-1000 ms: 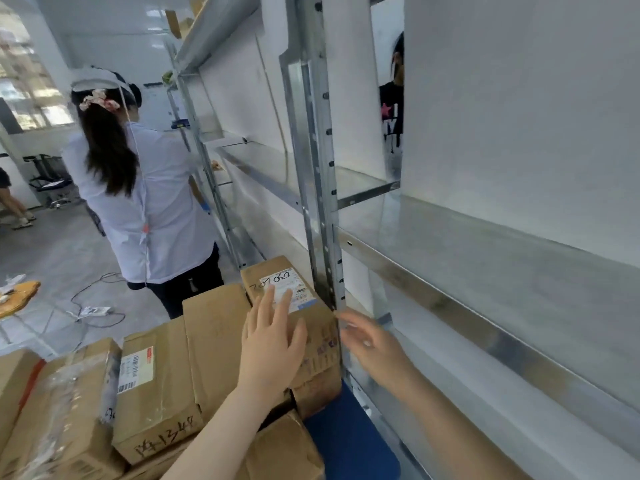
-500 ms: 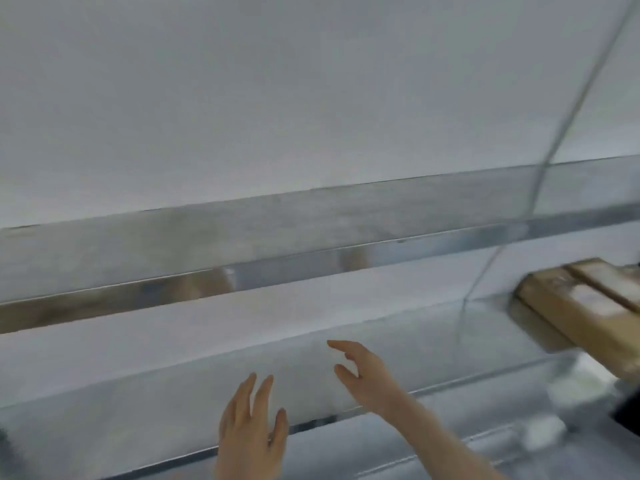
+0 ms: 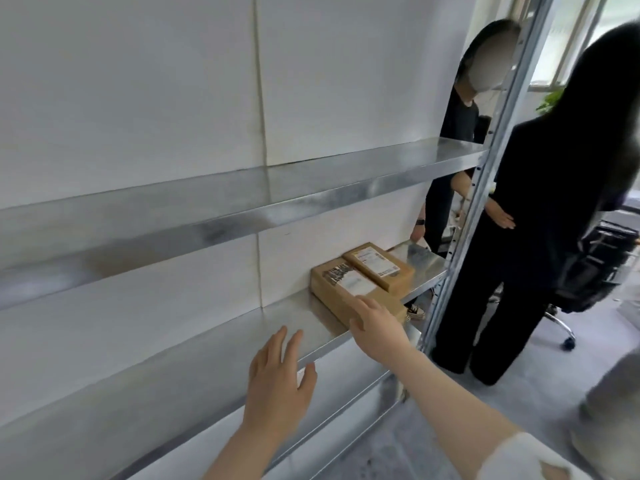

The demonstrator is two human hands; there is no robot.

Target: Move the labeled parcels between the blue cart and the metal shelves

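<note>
Two brown labeled parcels lie side by side on the middle metal shelf (image 3: pixel 214 344) near its right end: a nearer parcel (image 3: pixel 341 291) and a farther one (image 3: pixel 379 266). My right hand (image 3: pixel 375 322) rests on the near front corner of the nearer parcel, fingers spread over it, not clearly gripping. My left hand (image 3: pixel 278 379) hovers open in front of the shelf's edge, to the left of the parcels, holding nothing. The blue cart is out of view.
An upper shelf (image 3: pixel 242 202) runs above. A metal upright (image 3: pixel 485 161) stands at the shelf's right end. One person in black (image 3: pixel 554 202) stands right beside it, another (image 3: pixel 460 109) behind the shelves. An office chair (image 3: pixel 595 265) is at right.
My view has swung right from the cart to the shelf's right end. Both hands left the cart's parcel empty; my right hand has now reached the nearer shelf parcel.
</note>
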